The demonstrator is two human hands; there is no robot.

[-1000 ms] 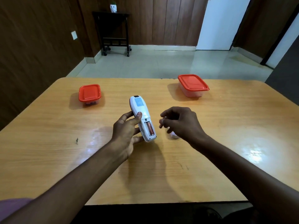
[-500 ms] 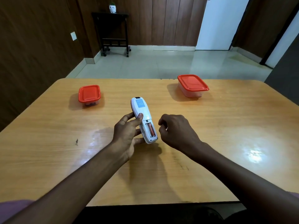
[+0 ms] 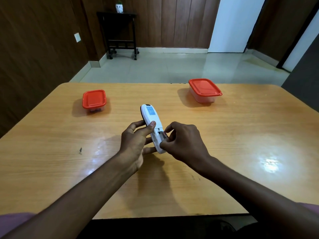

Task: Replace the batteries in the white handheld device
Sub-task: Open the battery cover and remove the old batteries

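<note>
White plastic, smooth and rounded, the handheld device [image 3: 151, 125] lies back-up above the bench's [image 3: 241, 138] middle, long axis running from near right to far left. Its open battery bay shows a reddish battery [image 3: 163, 135]. The left hand [image 3: 136, 140] cradles it, its grip curled round the body, thumb pressed on the back. The right hand [image 3: 183, 142] sits just right of the bay, fingertips pinching at the battery there. Two red-lidded clear tubs, the left tub [image 3: 94, 100] and the right tub [image 3: 204, 90], stand far off on glossy wood.
</note>
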